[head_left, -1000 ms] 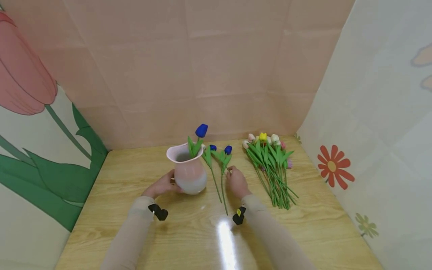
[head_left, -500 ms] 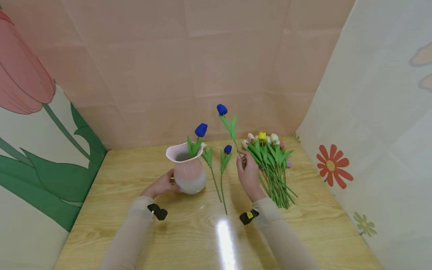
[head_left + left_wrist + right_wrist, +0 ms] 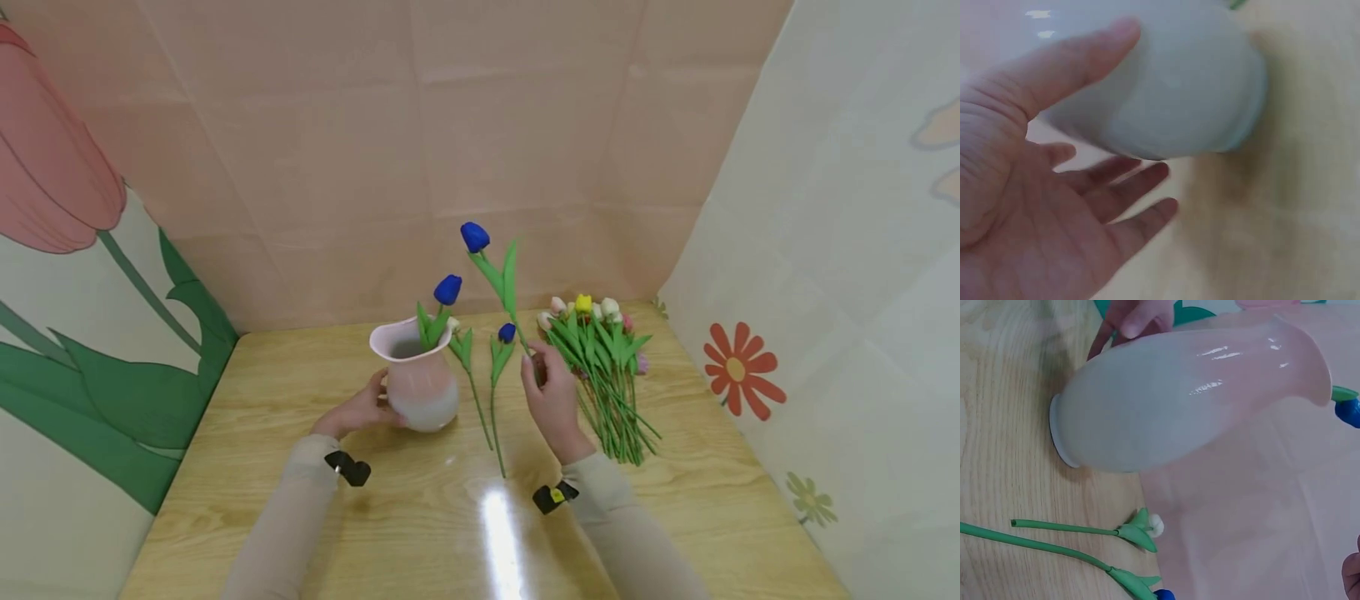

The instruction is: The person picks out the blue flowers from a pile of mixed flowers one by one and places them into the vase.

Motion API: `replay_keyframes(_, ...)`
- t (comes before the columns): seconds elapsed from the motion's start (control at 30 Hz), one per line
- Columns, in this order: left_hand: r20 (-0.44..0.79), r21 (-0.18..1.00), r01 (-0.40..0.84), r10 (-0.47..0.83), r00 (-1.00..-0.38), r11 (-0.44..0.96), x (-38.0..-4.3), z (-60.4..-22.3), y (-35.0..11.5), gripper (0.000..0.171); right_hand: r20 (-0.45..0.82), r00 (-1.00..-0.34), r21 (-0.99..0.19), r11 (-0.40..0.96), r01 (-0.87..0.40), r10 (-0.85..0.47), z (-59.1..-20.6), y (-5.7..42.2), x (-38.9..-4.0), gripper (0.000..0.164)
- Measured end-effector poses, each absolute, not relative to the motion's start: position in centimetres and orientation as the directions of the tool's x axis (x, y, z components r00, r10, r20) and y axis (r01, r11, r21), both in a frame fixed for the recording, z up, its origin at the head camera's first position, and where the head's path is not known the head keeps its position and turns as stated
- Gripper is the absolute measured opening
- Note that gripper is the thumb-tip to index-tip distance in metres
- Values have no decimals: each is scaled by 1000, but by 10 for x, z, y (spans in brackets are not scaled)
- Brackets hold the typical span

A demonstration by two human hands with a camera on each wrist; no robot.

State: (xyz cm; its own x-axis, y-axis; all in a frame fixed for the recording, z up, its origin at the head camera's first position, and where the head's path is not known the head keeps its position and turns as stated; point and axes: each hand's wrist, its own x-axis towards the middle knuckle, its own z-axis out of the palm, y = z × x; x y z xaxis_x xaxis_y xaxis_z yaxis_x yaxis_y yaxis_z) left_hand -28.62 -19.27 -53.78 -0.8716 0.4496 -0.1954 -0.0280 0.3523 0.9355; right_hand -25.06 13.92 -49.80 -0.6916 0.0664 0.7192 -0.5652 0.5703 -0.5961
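My left hand (image 3: 363,410) is at the left side of a pink-and-white vase (image 3: 423,392) with a flared rim. In the left wrist view its thumb (image 3: 1085,59) lies along the vase's wall while the other fingers stay loosely extended beside it. One blue tulip (image 3: 447,290) stands in the vase. My right hand (image 3: 553,396) pinches the stem of another blue tulip (image 3: 475,237), raised with its bloom up and leaning left. Between the hands, a white tulip (image 3: 468,358) and a third blue tulip (image 3: 497,367) lie on the table.
A bundle of artificial tulips (image 3: 607,367), yellow, white, pink and purple, lies right of my right hand. The wooden table (image 3: 420,533) meets a pink backdrop (image 3: 360,192) behind. Printed flower sheets hang at both sides.
My right hand has lifted one blue tulip off the table and moved up and right. The bloom has since swung left. My left hand and the vase have barely moved.
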Motion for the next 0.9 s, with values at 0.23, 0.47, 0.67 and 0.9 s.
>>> replay_keyframes(0.23, 20, 972, 113, 406, -914, 207, -287, -473, -208, 111, 763, -644, -564, 544, -622, 55, -498, 137, -250, 21)
replay_keyframes(0.47, 513, 856, 516, 80, -855, 28, -270, -388, -175, 94, 778, -627, -558, 509, -655, 46, -495, 134, -249, 21)
replay_keyframes(0.67, 601, 799, 592, 129, -789, -103, -252, -367, -113, 52, 787, -616, -550, 486, -679, 31, -495, 131, -250, 21)
replay_keyframes(0.9, 268, 954, 300, 411, -871, 13, -251, -390, -67, 54, 833, -553, -484, 487, -727, 2, -493, 125, -250, 23)
